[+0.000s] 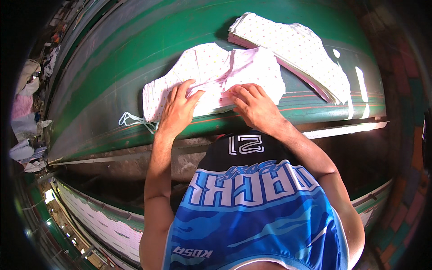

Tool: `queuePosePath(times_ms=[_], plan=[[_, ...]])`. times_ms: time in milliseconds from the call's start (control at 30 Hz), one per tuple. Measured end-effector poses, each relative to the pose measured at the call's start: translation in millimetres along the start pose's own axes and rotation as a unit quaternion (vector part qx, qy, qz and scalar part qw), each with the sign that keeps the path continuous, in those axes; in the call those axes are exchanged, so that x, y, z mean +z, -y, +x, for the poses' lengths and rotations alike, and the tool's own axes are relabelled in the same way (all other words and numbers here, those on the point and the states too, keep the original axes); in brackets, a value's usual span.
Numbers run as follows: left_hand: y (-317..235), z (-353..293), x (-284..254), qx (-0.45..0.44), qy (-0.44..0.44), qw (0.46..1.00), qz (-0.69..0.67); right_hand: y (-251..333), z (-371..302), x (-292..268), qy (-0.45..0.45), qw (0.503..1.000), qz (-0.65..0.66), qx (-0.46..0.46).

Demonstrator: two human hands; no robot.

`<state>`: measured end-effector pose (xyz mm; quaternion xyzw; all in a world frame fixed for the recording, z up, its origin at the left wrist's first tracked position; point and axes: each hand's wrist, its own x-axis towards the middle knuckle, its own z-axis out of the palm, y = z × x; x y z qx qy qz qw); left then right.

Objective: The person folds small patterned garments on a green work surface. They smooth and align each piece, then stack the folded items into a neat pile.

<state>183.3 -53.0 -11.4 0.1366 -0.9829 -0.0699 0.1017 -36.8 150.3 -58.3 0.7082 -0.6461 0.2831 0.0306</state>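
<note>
A stack of cut fabric pieces [211, 60], white to pale pink with small coloured dots, lies in front of me on the green table [121, 54]. My left hand [179, 105] rests on its near left part, thumb and fingers apart. With its fingers drawn together, my right hand [255, 104] pinches the top fabric near the middle of the near edge. Folds run through the cloth between both hands. A second stack of dotted fabric pieces [301, 49] lies at the far right, its many layers showing along the edge.
Pale blue strips [131, 119] lie looped beside the near stack's left end. The table's near edge has a light rail [346, 129]. Cloth heaps [27, 103] are at the far left. Behind me, at lower left, white patterned fabric [99, 220] covers another long surface.
</note>
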Motion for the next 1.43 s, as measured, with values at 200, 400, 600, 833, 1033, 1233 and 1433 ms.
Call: queuePosePath(times_ms=[200,400,600,833,1033,1233,1433], plan=[[3.5,-12.4,7.3,0.058,-0.019,0.998,0.02,-2.6,-16.6,-7.3,-0.006,0.999,-0.037,-0.03],[-26.7,1.4,18.5,0.078,-0.046,0.995,-0.042,-25.6,-24.1,-16.8,-0.034,0.997,-0.002,0.069],[-53.2,32.0,31.5,0.077,-0.106,0.98,-0.146,-59.0,-38.9,-45.4,-0.036,0.991,0.018,0.125],[-79.1,60.3,30.3,0.071,-0.133,0.97,-0.192,-76.1,-45.8,-62.3,0.012,0.987,0.054,0.151],[-101.4,87.2,36.8,0.099,-0.113,0.966,-0.21,-83.1,-36.7,-70.0,0.002,0.99,0.041,0.137],[-120.4,114.0,59.8,0.095,-0.147,0.968,-0.181,-83.8,-24.8,-70.1,-0.019,0.995,0.013,0.099],[-130.2,144.4,43.7,-0.064,0.051,0.975,-0.207,-85.9,-13.0,-69.9,-0.019,0.956,0.183,0.227]])
